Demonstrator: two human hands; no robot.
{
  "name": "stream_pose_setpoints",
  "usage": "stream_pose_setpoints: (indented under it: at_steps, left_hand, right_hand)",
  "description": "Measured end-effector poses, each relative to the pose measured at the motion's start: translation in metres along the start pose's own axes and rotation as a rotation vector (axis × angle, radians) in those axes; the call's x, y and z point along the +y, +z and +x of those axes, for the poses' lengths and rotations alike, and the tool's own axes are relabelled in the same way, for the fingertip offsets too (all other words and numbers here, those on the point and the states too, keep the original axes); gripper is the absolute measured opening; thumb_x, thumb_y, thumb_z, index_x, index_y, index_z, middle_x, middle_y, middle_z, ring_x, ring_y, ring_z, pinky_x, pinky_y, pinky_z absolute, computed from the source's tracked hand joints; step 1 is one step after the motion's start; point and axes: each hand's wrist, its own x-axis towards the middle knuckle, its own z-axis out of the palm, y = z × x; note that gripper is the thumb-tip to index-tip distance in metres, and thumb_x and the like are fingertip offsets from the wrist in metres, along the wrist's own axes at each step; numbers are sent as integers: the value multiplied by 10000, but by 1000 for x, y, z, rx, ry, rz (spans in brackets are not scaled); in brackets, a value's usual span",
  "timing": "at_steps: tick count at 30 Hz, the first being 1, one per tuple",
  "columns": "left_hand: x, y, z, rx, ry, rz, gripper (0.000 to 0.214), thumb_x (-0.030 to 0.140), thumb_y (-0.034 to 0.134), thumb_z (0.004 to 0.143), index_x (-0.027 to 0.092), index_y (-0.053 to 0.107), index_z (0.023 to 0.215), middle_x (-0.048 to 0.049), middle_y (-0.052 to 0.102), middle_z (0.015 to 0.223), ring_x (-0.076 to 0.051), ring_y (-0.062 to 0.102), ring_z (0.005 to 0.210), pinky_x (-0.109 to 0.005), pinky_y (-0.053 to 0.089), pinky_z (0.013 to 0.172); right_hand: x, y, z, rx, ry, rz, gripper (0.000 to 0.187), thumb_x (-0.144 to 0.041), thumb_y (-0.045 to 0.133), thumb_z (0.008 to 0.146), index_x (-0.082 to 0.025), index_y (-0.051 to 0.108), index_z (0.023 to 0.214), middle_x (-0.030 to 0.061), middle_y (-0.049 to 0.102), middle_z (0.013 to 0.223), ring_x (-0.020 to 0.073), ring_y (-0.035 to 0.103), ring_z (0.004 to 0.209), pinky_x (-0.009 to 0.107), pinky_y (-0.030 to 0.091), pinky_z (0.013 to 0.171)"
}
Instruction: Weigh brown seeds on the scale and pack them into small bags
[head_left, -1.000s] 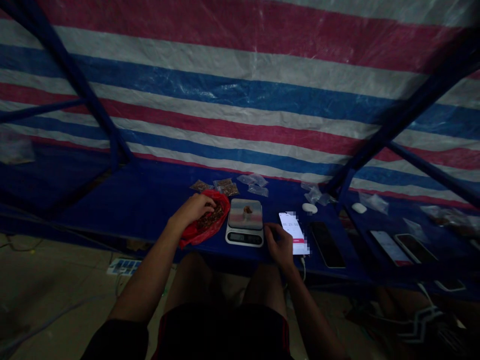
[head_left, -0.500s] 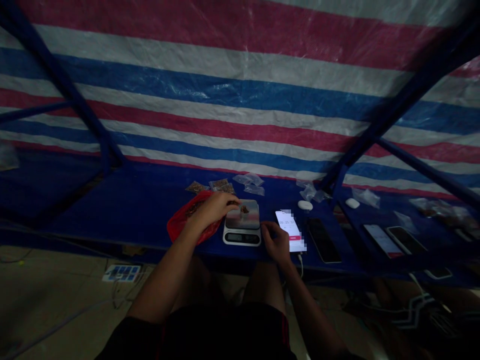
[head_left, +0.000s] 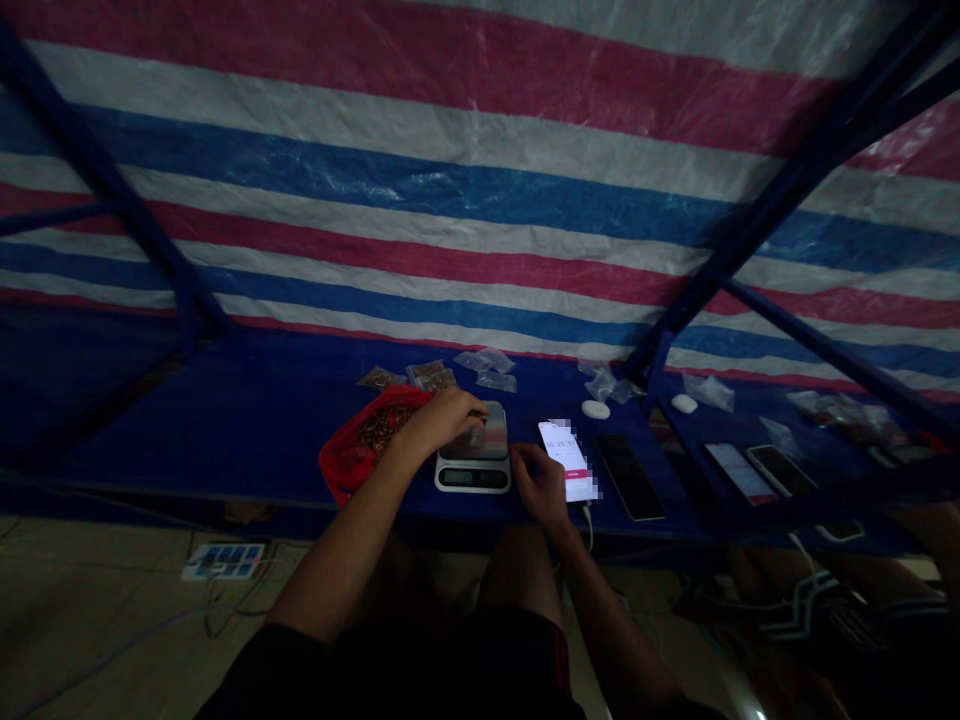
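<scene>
My left hand [head_left: 459,414] reaches over the steel pan of a small digital kitchen scale [head_left: 472,478]. Its fingers are pinched together low over the pan, at a small heap of brown pieces that they mostly cover; what they hold, I cannot make out. A red plastic bag [head_left: 341,462] lies open under and beside my left forearm, with many small brown pieces [head_left: 386,427] inside. My right hand [head_left: 541,485] rests at the scale's right edge, fingers curled in loosely and nothing visible in them. The digits on the scale's display are too dim to read.
Filled clear sachets [head_left: 431,375] and flat clear bags [head_left: 495,381] lie behind the scale. On the right are a lit phone [head_left: 566,455] with a timer, a dark phone [head_left: 631,478] and a white case [head_left: 595,410]. Blue frame bars [head_left: 690,285] slant down; another person sits at far right.
My left hand has moved from the pan's far left part over the heap of brown pieces, covering it. My right hand stays by the scale. The whole view has shifted slightly.
</scene>
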Motion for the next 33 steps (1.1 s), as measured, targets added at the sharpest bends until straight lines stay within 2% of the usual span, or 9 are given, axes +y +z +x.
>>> stream_pose_setpoints:
  at_steps: [6, 13, 21, 28, 33]
  left_hand:
    - [1, -3, 0, 5, -1, -18, 240, 158, 665, 892, 210, 812, 1075, -78, 817, 1050, -241, 749, 988, -315, 521, 883]
    - [-1, -1, 6, -5, 17, -38, 256, 174, 671, 904, 194, 804, 1121, -85, 813, 1083, -245, 751, 990, -311, 513, 880]
    - [-2, -1, 6, -7, 35, -32, 278, 157, 700, 887, 195, 800, 1143, -97, 806, 1113, -249, 749, 999, -315, 521, 898]
    - [-3, 2, 10, 12, -2, -23, 381, 125, 745, 844, 190, 769, 1218, -101, 802, 1128, -245, 748, 1012, -337, 533, 963]
    - [-3, 3, 13, 24, -34, -13, 369, 116, 756, 828, 169, 773, 1193, -112, 803, 1115, -253, 747, 1018, -358, 538, 966]
  right_hand:
    - [1, 0, 0, 6, -5, -18, 253, -374, 571, 971, -195, 749, 985, 49, 758, 800, 201, 677, 686, 298, 522, 625]
    - [4, 0, -1, -3, 6, -11, 265, -382, 565, 977, -194, 752, 994, 62, 778, 855, 208, 700, 720, 293, 524, 624]
    - [3, 0, 0, -13, 16, -17, 275, -374, 562, 979, -175, 750, 996, 59, 769, 823, 197, 696, 712, 283, 521, 642]
    - [5, 0, -1, -17, 33, -3, 284, -380, 563, 977, -174, 754, 1019, 69, 774, 853, 202, 691, 714, 286, 514, 626]
    - [3, 0, 0, -14, 37, -21, 292, -383, 561, 976, -174, 761, 1010, 72, 771, 841, 203, 683, 706, 293, 508, 626]
